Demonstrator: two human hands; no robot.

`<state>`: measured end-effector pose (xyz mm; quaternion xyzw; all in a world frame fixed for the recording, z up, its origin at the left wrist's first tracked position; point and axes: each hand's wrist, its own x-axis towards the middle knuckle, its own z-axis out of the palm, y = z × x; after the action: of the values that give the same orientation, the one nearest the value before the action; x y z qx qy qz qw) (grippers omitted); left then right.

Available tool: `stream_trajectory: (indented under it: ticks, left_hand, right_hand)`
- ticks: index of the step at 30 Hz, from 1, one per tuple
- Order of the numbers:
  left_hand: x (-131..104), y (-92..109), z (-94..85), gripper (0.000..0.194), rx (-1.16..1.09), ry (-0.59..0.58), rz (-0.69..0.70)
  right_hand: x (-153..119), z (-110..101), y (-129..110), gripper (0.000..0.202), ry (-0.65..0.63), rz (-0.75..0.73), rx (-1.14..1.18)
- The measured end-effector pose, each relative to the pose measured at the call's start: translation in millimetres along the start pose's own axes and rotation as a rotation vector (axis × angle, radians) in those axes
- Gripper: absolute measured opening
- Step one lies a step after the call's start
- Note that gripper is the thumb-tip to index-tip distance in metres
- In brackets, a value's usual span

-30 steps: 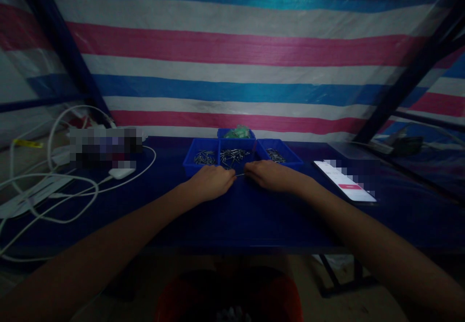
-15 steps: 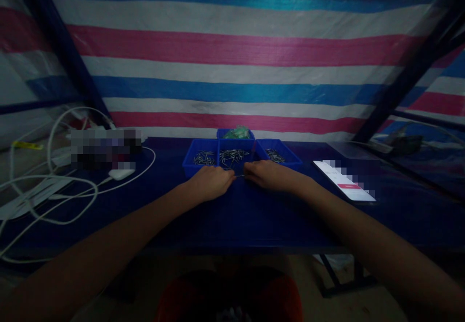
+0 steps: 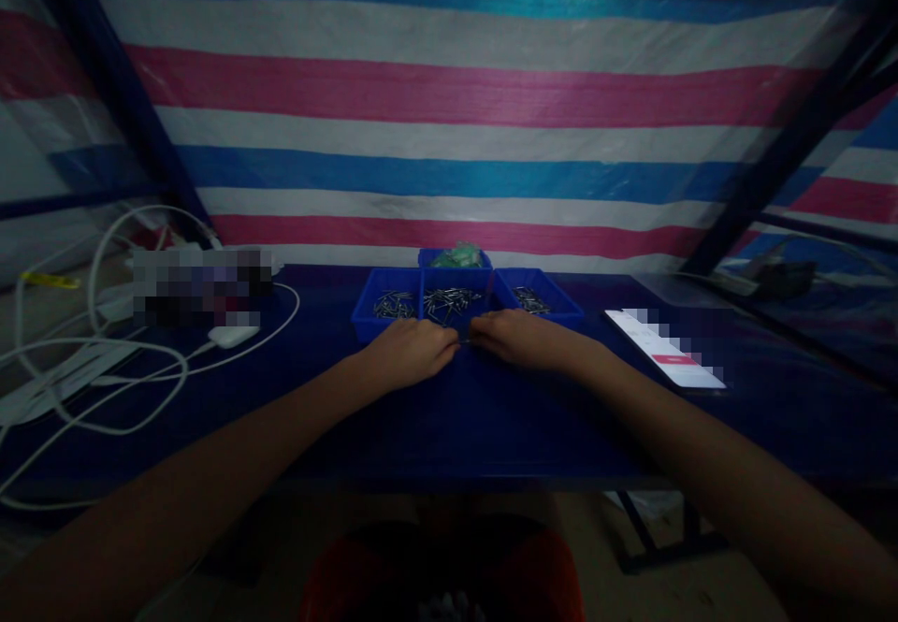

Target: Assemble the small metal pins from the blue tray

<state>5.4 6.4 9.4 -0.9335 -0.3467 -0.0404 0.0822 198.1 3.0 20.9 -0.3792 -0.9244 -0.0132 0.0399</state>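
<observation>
My left hand (image 3: 413, 351) and my right hand (image 3: 509, 337) are close together just in front of the blue bins, fingertips nearly meeting. A thin metal piece (image 3: 464, 341) spans the small gap, and both hands pinch it. Behind them, the left bin (image 3: 365, 318), the middle bin (image 3: 456, 276) and the right bin (image 3: 567, 309) hold many small metal pieces. My fingers partly hide the front of the middle bin.
Another blue bin (image 3: 425, 256) at the back holds a green plastic bag (image 3: 459, 254). A lit phone (image 3: 659, 351) lies at the right. White cables (image 3: 186, 369) and a white adapter (image 3: 235, 334) are at the left of the blue table (image 3: 456, 435).
My left hand has shifted slightly right, so the gap between the hands is narrower and less of the thin metal piece shows. My right hand is almost unmoved.
</observation>
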Motion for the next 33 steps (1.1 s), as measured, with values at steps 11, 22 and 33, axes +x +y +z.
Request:
stream_trajectory:
  ticks: [11, 22, 33]
  left_hand:
    - [0.4, 0.0, -2.3, 0.025, -0.089, 0.082, 0.078]
    - [1.3, -3.7, -2.4, 0.020, -0.180, 0.138, 0.075]
    - [-2.7, -0.2, -5.4, 0.016, -0.178, 0.125, 0.033]
  right_hand:
    - [2.5, 2.5, 0.1, 0.013, 0.013, -0.066, 0.111]
    - [7.9, 9.5, -0.4, 0.019, 0.038, -0.096, 0.307]
    - [6.8, 5.9, 0.1, 0.017, 0.009, -0.101, 0.311]
